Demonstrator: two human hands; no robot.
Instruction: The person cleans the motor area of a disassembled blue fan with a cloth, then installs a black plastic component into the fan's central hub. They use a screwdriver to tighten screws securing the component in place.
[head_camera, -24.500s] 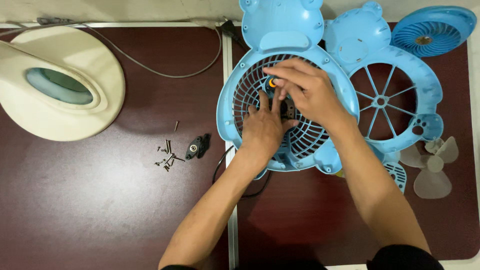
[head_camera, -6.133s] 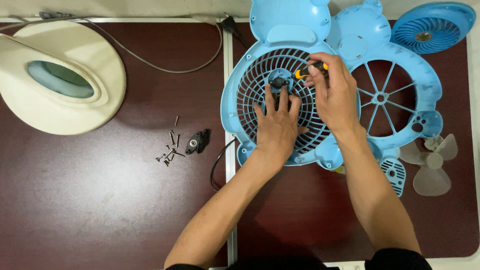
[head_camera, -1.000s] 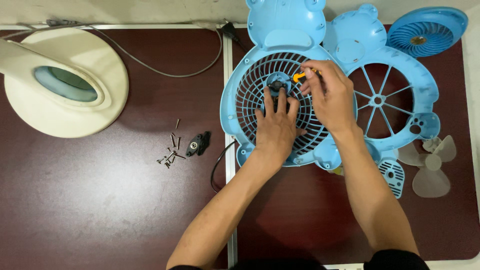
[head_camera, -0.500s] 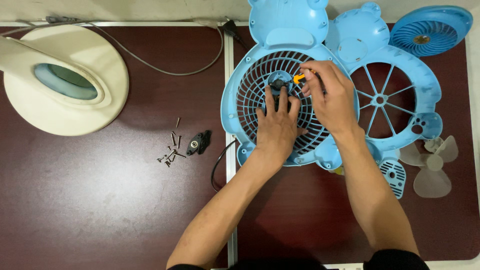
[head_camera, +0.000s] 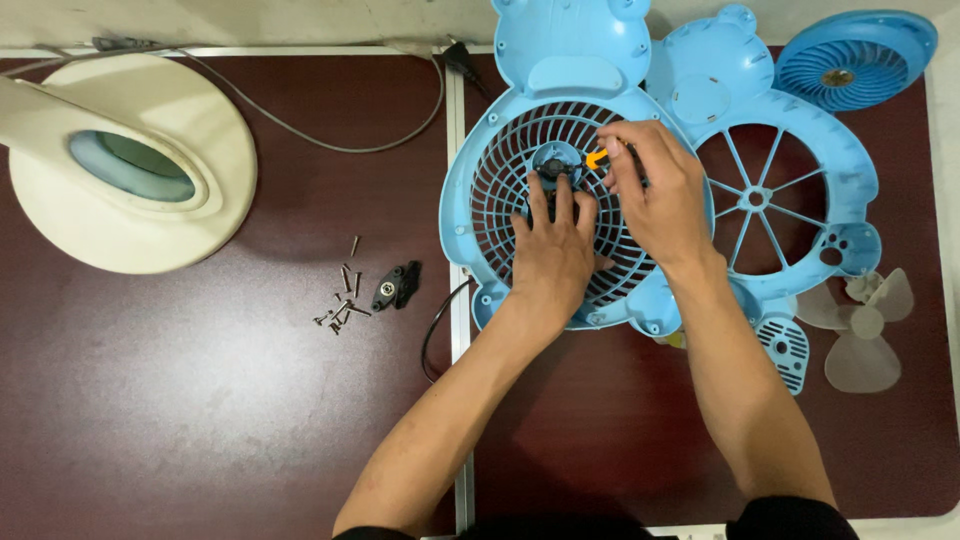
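My left hand (head_camera: 553, 250) presses flat on the blue fan grille (head_camera: 500, 190); my right hand (head_camera: 655, 190), just beside it, grips an orange-handled screwdriver (head_camera: 596, 157).

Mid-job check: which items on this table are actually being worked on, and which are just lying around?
In hand:
- blue fan grille, pressed flat by the left hand
- dark hub at its centre
- orange-handled screwdriver, held by the right hand

Lying about:
- loose screws and small black part
- cream lamp
- clear fan blade
- spoked blue housing
- round blue cover

Left hand (head_camera: 551, 252) lies flat, fingers spread; right hand (head_camera: 655, 190) curls closed.
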